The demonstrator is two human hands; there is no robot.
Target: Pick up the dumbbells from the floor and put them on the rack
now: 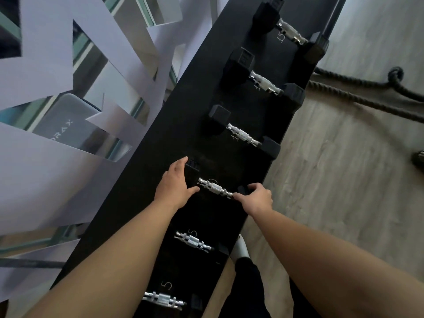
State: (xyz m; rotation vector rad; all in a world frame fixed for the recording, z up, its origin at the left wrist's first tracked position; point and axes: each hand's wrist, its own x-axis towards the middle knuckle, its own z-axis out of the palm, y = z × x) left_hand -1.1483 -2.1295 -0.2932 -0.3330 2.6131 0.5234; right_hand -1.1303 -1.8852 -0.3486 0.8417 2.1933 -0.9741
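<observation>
I see the black dumbbell rack (183, 125) running diagonally, its cradles spaced so each chrome handle sits crosswise. Five hex dumbbells (243, 134) rest there already. The sixth dumbbell (214, 188) sits in its slot between them, one head under each palm, I judge to steady it. My left hand (173, 187) and right hand (257, 198) cup the heads, fingers (254, 186) curled over rubber.

Dumbbell (214, 188) heads hidden under hands (174, 187)

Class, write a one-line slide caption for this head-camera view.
Both hands, left and right, steady a dumbbell on the black rack.
</observation>
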